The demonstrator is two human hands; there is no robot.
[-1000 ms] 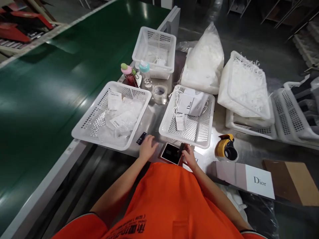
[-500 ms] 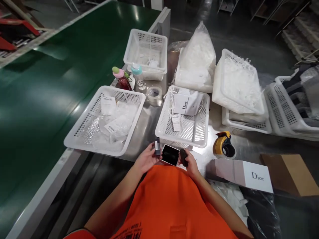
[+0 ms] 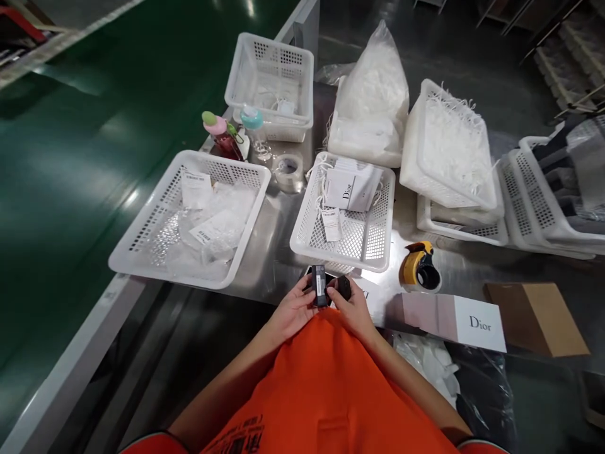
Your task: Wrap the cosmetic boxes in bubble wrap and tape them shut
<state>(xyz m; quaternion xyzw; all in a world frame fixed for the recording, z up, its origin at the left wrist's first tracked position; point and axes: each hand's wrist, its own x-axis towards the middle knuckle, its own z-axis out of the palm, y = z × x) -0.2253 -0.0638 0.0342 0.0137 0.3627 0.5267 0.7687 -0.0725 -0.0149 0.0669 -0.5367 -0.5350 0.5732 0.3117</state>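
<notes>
Close to my body, my left hand holds a small dark box with a white barcode label facing me. My right hand is closed around a small black object whose kind I cannot make out. Its fingertips reach the right side of the labelled box, so the two hands nearly meet. Behind them on the table lies an open white-edged box with a black inside, mostly hidden by my hands. A white basket stands just beyond, with white Dior bags and a paper slip in it.
On the left, a white basket holds bubble wrap and slips. Bottles and a tape roll stand behind it. A yellow tape dispenser, a Dior box and a brown carton are to the right. A green conveyor runs along the left.
My left hand has moved right with the labelled box, bringing it in front of the open box. My right hand's fingers now reach that labelled box. The whole view has shifted slightly.
</notes>
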